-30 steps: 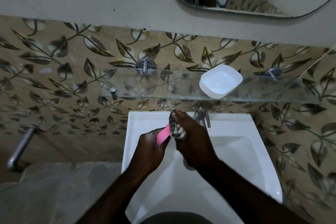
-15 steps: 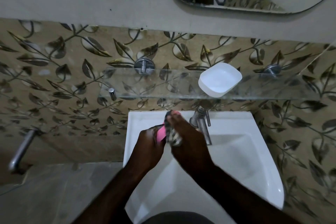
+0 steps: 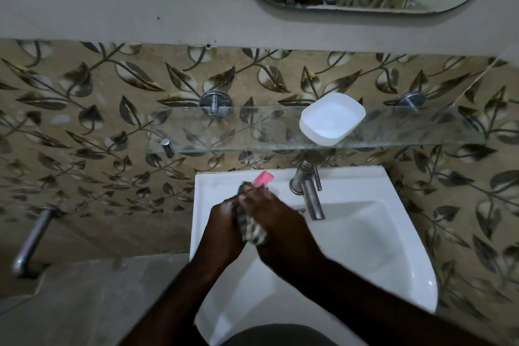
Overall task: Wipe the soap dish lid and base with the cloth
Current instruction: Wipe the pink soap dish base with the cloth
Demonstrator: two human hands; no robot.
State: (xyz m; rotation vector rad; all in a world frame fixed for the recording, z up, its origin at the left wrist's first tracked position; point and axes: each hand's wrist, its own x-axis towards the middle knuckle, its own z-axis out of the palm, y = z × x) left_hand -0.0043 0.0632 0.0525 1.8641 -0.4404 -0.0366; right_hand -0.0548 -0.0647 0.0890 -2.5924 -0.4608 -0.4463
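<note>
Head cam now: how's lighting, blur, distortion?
Head view: dim overall, white sink and white dish on the glass shelf brightest; left hand, right hand and cloth softly motion-blurred, pink piece sharper; mild wide-angle bending near frame edges.

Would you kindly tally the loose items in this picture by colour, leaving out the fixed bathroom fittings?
White: 1, the white dish piece on the glass shelf.
Pink: 1, the pink dish piece, held by the left hand.
Striped: 1, the cloth, held by the right hand.
Total: 3.
</note>
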